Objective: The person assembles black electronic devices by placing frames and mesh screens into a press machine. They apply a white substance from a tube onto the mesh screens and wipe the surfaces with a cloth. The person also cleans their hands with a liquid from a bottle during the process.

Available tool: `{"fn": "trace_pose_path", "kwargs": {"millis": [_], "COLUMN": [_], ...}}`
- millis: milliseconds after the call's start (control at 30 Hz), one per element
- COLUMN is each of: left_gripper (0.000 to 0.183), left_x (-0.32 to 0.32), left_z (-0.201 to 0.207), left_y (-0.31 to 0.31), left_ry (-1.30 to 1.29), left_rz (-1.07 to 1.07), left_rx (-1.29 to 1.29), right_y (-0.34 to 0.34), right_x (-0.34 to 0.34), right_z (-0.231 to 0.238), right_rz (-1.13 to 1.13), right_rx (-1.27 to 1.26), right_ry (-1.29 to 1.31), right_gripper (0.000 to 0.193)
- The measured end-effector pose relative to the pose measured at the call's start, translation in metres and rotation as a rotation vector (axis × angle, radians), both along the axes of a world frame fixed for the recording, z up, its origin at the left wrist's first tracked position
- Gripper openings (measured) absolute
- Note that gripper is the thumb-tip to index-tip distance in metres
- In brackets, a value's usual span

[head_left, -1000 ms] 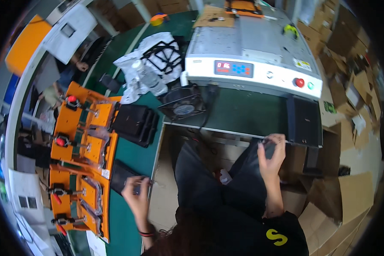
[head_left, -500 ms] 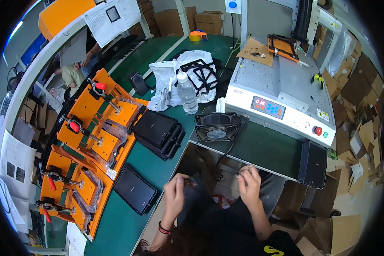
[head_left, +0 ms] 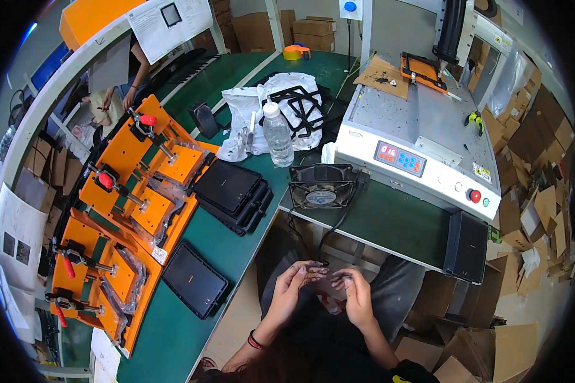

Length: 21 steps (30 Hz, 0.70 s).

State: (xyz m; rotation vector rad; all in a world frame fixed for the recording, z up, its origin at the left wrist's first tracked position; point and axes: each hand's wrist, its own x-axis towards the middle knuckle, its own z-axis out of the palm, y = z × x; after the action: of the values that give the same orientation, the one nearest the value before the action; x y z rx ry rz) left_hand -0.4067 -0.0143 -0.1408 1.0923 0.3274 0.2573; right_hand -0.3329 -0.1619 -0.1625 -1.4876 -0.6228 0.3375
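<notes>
My left hand (head_left: pixel 291 286) and my right hand (head_left: pixel 356 295) are held above my lap, in front of the bench edge. Their fingertips point toward each other with a small gap between. Both have loosely bent fingers set apart, with dark smudges on the fingertips, and no held object shows. Nearest on the left lies a flat black plastic panel (head_left: pixel 195 279) on the green bench. A stack of similar black panels (head_left: pixel 231 195) sits behind it. Beyond my hands a black square fan (head_left: pixel 320 187) stands at the bench edge, its cable hanging down.
Orange clamping fixtures (head_left: pixel 126 223) with red-handled clamps line the left. A clear bottle (head_left: pixel 278 137) stands by black frames (head_left: pixel 298 110) on white plastic. At right are a white machine (head_left: pixel 390 159) with a control panel and an upright black casing (head_left: pixel 465 247). Cardboard boxes (head_left: pixel 517 348) cover the floor.
My hands have come closer together and lower, the left moving right and the right moving left. A dark, sheer smear beside the left hand no longer shows. The view has shifted slightly.
</notes>
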Motion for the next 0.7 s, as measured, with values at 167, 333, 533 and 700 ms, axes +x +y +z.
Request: {"fn": "trace_pose_path", "kwargs": {"millis": [167, 333, 533, 700], "left_gripper": [0.021, 0.024, 0.038, 0.045], "left_x": [0.018, 0.114, 0.233, 0.252], "left_z": [0.019, 0.056, 0.012, -0.024], "left_y": [0.028, 0.140, 0.295, 0.323], "left_ry": [-0.095, 0.130, 0.755, 0.736], "left_rz": [0.260, 0.878, 0.290, 0.299], "left_rx": [0.635, 1.716, 1.664, 1.639], "right_y": [-0.020, -0.030, -0.033, -0.054], "right_x": [0.006, 0.007, 0.000, -0.007], "right_z": [-0.005, 0.006, 0.025, 0.019], "right_rz": [-0.133, -0.224, -0.131, -0.242], "right_rx": [0.044, 0.068, 0.095, 0.083], "right_ry": [0.138, 0.150, 0.086, 0.104], "right_gripper": [0.021, 0.019, 0.016, 0.016]}}
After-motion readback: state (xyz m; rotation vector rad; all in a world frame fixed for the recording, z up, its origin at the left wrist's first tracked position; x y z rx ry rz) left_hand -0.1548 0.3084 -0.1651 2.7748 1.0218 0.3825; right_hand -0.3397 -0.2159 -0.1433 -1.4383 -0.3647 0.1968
